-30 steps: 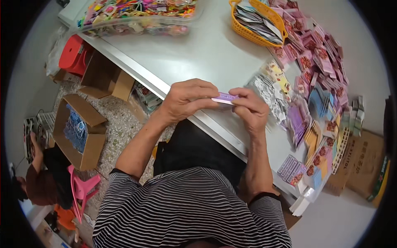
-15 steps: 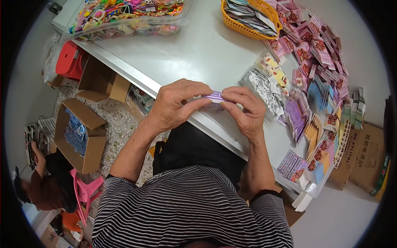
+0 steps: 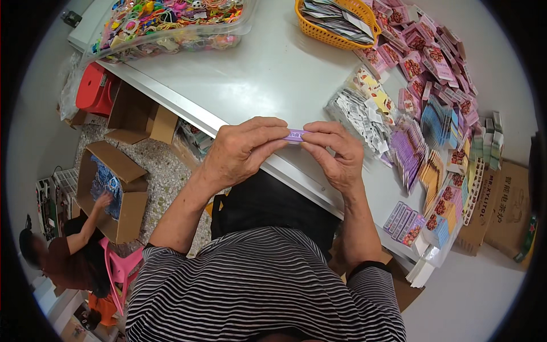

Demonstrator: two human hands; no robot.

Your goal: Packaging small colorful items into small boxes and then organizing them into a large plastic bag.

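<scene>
Between my two hands, over the table's near edge, is a small purple box [image 3: 294,135] with its narrow printed side turned up. My left hand [image 3: 242,147] pinches one end of it between thumb and fingers. At the other end my right hand [image 3: 335,149] grips it the same way. To the right of my hands lies a clear bag of small white packets [image 3: 360,121]. Flat purple cartons [image 3: 405,153] fan out beyond it, and a row of filled purple boxes [image 3: 402,223] stands near the right table edge.
Pink boxes [image 3: 424,54] pile up at the far right. A yellow basket of packets [image 3: 336,33] and a clear bin of colourful trinkets [image 3: 171,37] stand at the back. Blue and orange cartons line the right. Left, a co-worker's hand [image 3: 103,199] reaches into a cardboard box [image 3: 128,214].
The purple box has turned slightly between my hands, which both still hold it. The co-worker on the left has moved an arm into the cardboard box. The whole view has shifted a little.
</scene>
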